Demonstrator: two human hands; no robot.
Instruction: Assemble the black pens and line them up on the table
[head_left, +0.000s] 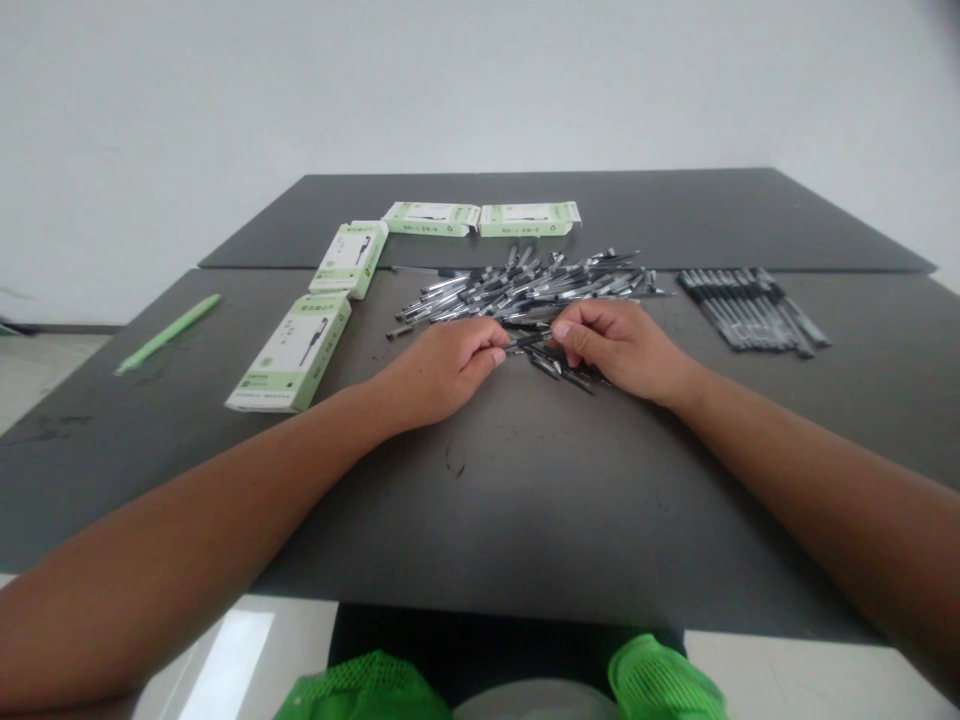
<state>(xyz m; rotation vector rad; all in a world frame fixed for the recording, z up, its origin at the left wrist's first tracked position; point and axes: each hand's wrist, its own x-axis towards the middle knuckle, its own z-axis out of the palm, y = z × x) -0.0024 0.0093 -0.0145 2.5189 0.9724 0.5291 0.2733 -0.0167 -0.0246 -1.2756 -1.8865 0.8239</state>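
Note:
Between my two hands is a pen (527, 342) with a dark grip, lying roughly level just above the table. My left hand (448, 368) pinches its left end, and the fingers of my right hand (624, 346) are closed on its right end. Right behind them spreads a loose heap of clear and black pens (517, 285), pointing various ways. Several short black pen caps (546, 367) lie under and in front of my right fingers; some are partly hidden by that hand.
A row of pens (750, 310) lies side by side at the right. White and green pen boxes (289, 355) line the left and back of the heap. A green pen-like stick (171, 332) rests far left. The dark table (510, 520) has a seam across its back.

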